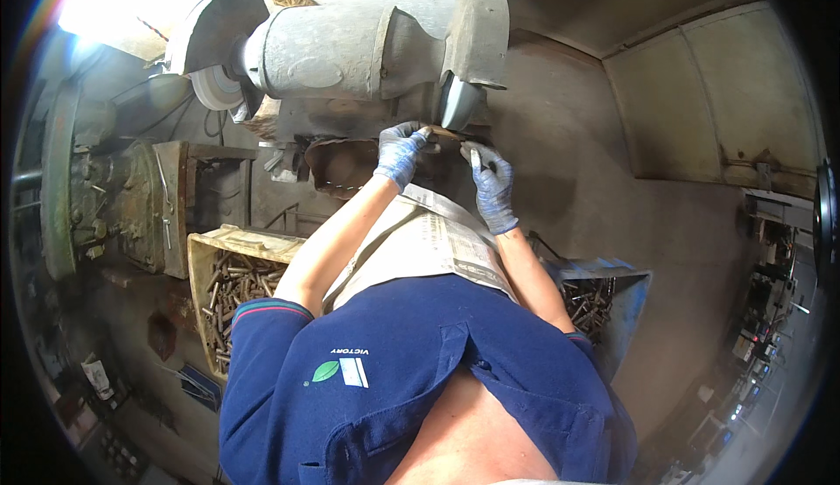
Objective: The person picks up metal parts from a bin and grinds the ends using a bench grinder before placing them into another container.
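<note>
Your gloved left hand point(400, 154) and right hand point(492, 189), arms outstretched, pinch a small metal piece point(473, 158) just below the grinding wheel point(457, 102).

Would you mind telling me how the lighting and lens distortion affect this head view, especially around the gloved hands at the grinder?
Head view: strong glare washes out the upper left corner beside the bench grinder; the left hand and right hand are evenly lit and fairly sharp; the crate of metal rods sits in dimmer light; wall edges bow toward the dark round rim.
</note>
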A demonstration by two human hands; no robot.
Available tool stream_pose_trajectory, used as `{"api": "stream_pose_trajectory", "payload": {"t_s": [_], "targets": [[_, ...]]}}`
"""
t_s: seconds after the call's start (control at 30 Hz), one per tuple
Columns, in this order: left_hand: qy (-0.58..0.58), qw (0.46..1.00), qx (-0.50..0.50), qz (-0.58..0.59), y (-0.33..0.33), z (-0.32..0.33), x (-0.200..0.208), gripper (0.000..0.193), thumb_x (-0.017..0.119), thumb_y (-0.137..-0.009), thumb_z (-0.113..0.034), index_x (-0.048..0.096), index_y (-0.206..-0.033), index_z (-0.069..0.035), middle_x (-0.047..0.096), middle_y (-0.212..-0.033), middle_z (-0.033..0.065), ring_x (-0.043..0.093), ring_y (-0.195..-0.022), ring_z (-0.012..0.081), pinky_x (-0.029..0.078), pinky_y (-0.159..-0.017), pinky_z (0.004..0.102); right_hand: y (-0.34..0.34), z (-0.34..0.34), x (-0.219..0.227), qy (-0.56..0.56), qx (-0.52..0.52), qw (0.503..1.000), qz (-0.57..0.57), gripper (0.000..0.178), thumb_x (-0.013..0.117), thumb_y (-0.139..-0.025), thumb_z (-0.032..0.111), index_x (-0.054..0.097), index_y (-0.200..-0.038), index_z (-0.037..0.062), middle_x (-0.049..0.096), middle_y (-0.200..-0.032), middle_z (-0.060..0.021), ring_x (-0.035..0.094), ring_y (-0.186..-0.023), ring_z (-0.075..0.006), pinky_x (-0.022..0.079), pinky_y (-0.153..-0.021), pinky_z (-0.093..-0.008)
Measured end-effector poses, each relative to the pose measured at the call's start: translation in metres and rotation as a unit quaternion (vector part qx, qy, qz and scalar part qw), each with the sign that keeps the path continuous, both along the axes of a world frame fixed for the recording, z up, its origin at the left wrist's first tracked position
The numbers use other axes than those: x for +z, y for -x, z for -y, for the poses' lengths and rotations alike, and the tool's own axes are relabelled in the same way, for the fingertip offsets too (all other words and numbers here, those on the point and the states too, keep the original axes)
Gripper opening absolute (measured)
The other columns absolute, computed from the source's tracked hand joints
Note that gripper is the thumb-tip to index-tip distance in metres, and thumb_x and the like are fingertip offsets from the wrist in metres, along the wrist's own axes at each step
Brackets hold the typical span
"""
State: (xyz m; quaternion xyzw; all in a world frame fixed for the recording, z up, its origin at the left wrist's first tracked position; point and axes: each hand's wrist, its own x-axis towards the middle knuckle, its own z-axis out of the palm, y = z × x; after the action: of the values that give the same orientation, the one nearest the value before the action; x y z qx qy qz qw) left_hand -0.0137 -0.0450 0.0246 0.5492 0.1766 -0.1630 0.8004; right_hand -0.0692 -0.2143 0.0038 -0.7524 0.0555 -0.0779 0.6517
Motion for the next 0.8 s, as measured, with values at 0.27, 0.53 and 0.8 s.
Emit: {"api": "stream_pose_trajectory", "payload": {"t_s": [0.27, 0.53, 0.8], "targets": [[0.003, 1.000, 0.015, -0.010, -0.003, 0.012, 0.000, 0.009, 0.060, -0.085, -0.005, 0.064, -0.084, 0.003, 0.065, -0.074, 0.0091, 0.062, -0.058, 0.0161, 0.048, -0.052, 0.0256, 0.001, 0.009, 0.001, -0.023, -0.005, 0.999, -0.036, 0.018, 0.057, -0.089, 0.011, 0.064, -0.098, -0.0030, 0.065, -0.098, -0.0098, 0.061, -0.089, -0.0153, 0.047, -0.085, -0.0273], [0.000, 0.999, 0.021, -0.031, -0.008, -0.017, 0.007, 0.007, 0.060, -0.084, -0.003, 0.063, -0.083, 0.004, 0.064, -0.071, 0.0094, 0.062, -0.057, 0.0165, 0.050, -0.050, 0.0260, -0.007, -0.018, 0.000, -0.065, 0.027, 0.997, -0.044, 0.025, 0.055, -0.090, 0.013, 0.061, -0.108, -0.0035, 0.064, -0.102, -0.0121, 0.061, -0.096, -0.0177, 0.046, -0.089, -0.0292], [0.038, 0.999, 0.029, -0.011, -0.008, -0.032, -0.003, 0.007, 0.060, -0.084, -0.002, 0.064, -0.083, 0.004, 0.065, -0.073, 0.0088, 0.061, -0.057, 0.0146, 0.050, -0.052, 0.0257, -0.010, -0.034, -0.007, -0.154, 0.012, 0.986, -0.053, 0.027, 0.056, -0.090, 0.013, 0.058, -0.111, -0.0052, 0.062, -0.106, -0.0152, 0.060, -0.099, -0.0226, 0.047, -0.093, -0.0343]]}}
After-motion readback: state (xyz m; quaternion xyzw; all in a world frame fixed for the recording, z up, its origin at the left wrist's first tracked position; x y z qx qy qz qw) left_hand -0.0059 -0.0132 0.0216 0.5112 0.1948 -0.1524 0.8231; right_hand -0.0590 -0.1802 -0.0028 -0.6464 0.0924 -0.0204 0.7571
